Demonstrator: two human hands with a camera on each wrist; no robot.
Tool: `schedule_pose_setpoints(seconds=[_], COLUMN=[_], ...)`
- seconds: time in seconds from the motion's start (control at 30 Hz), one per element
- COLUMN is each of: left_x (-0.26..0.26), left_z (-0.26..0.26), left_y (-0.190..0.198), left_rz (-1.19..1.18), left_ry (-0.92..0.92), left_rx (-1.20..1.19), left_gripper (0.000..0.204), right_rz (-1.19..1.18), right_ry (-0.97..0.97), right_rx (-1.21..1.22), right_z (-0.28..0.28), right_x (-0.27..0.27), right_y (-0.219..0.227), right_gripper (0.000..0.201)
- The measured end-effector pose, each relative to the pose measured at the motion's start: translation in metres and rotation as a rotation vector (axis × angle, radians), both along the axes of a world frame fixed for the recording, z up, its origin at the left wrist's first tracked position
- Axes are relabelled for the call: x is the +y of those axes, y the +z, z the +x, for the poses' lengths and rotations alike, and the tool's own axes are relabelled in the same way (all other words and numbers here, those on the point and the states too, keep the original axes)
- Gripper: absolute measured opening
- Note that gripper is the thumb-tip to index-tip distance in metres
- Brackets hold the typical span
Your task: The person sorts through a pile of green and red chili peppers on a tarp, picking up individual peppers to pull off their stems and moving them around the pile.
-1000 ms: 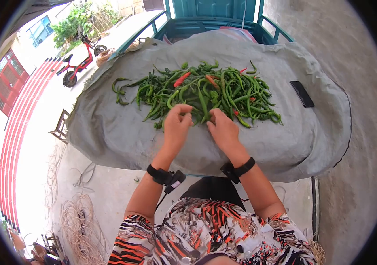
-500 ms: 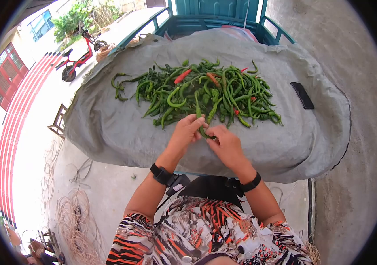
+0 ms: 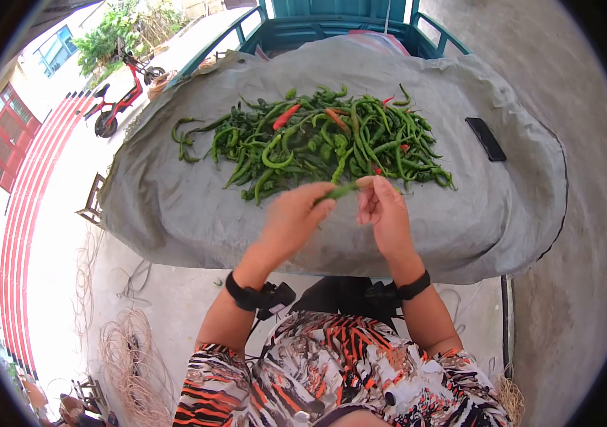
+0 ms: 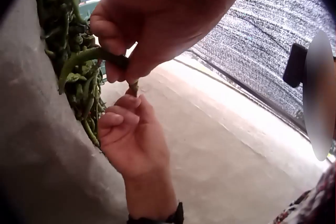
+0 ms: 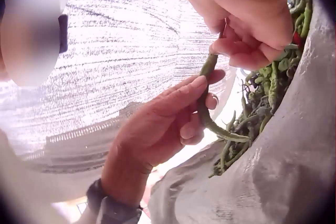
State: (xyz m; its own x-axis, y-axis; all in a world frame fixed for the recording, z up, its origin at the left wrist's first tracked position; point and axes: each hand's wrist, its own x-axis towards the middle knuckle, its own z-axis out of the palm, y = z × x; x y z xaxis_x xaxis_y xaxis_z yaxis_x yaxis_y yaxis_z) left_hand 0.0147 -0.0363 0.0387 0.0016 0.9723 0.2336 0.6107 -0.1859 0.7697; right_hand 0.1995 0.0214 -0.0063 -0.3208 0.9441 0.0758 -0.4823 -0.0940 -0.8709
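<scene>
A curved green pepper (image 5: 206, 109) is pinched between thumb and fingers of the left hand (image 3: 290, 218), its thin tip hanging free below them in the right wrist view. The right hand (image 3: 389, 214) pinches the stem end (image 4: 134, 88) of that pepper with thumb and fingertip. Both hands are raised over the near side of a heap of green peppers (image 3: 246, 153), with a few red ones such as a red pepper (image 3: 286, 117) on top. The heap lies on a grey cloth (image 3: 196, 213).
A black phone (image 3: 485, 139) lies on the cloth at the right. Behind stands a teal cart bed (image 3: 332, 27). A red scooter (image 3: 120, 107) and red-striped steps (image 3: 29, 220) are at the left, with a wooden stool (image 3: 93, 199) beside the cloth and coiled cord (image 3: 132, 356) on the ground.
The hands left the heap's near edge with a pepper between them. Since half a second ago the right hand has moved right and up, and the pepper has turned from upright to nearly level.
</scene>
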Motion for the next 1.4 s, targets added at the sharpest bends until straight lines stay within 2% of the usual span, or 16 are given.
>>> schedule_pose_setpoints(seconds=[0.1, 0.17, 0.23, 0.3, 0.37, 0.47, 0.57, 0.67, 0.77, 0.87, 0.97, 1.07, 1.17, 1.23, 1.33, 1.4], left_x=[0.023, 0.041, 0.043, 0.038, 0.048, 0.06, 0.073, 0.076, 0.062, 0.052, 0.042, 0.039, 0.04, 0.041, 0.038, 0.036], left_z=[-0.033, -0.049, -0.047, -0.032, -0.02, 0.011, 0.026, 0.022, 0.009, -0.009, -0.01, 0.0, 0.012, 0.014, 0.018, 0.018], left_y=[0.001, 0.003, 0.01, 0.014, -0.013, -0.046, -0.056, -0.064, -0.053, -0.054, -0.041, -0.041, -0.049, -0.054, -0.052, -0.048], left_rz=[0.124, 0.341, 0.43, 0.389, 0.248, 0.181, 0.041, 0.04, -0.057, -0.202, -0.404, -0.367, -0.223, -0.274, -0.288, -0.237], left_ry=[0.095, 0.323, 0.415, 0.376, 0.154, 0.176, 0.243, 0.291, 0.233, 0.113, 0.051, -0.009, -0.054, -0.063, -0.017, 0.031], left_rx=[-0.067, -0.032, 0.035, 0.129, 0.2, 0.328, 0.453, 0.462, 0.271, -0.205, -0.873, -1.04, -0.978, -0.964, -0.988, -0.976], left_gripper=[0.042, 0.043, 0.045, 0.047, 0.045, 0.042, 0.04, 0.041, 0.04, 0.037, 0.035, 0.037, 0.036, 0.032, 0.027, 0.024], right_rz=[0.019, 0.04, 0.049, 0.053, 0.073, 0.102, 0.091, 0.084, 0.085, 0.07, 0.077, 0.15, 0.256, 0.315, 0.377, 0.286], right_ry=[-0.075, -0.12, -0.157, -0.157, -0.148, -0.126, -0.126, -0.143, -0.137, -0.122, -0.052, 0.074, 0.143, 0.146, 0.108, 0.111], right_rx=[-0.05, -0.118, -0.189, -0.202, -0.237, -0.307, -0.328, -0.314, -0.311, -0.307, -0.335, -0.428, -0.548, -0.684, -0.602, -0.498], right_z=[0.003, 0.006, 0.007, 0.007, 0.006, 0.004, 0.007, 0.006, 0.005, 0.003, 0.004, 0.006, 0.01, 0.014, 0.013, 0.011], right_x=[0.007, 0.011, 0.013, 0.017, 0.017, 0.017, 0.018, 0.015, 0.015, 0.015, 0.011, 0.011, 0.012, 0.012, 0.008, 0.004], right_y=[-0.007, -0.014, -0.017, -0.026, -0.029, -0.03, -0.03, -0.027, -0.028, -0.028, -0.025, -0.026, -0.031, -0.033, -0.036, -0.031], right_gripper=[0.022, 0.02, 0.018, 0.017, 0.016, 0.015, 0.015, 0.015, 0.015, 0.015, 0.015, 0.018, 0.022, 0.025, 0.026, 0.026])
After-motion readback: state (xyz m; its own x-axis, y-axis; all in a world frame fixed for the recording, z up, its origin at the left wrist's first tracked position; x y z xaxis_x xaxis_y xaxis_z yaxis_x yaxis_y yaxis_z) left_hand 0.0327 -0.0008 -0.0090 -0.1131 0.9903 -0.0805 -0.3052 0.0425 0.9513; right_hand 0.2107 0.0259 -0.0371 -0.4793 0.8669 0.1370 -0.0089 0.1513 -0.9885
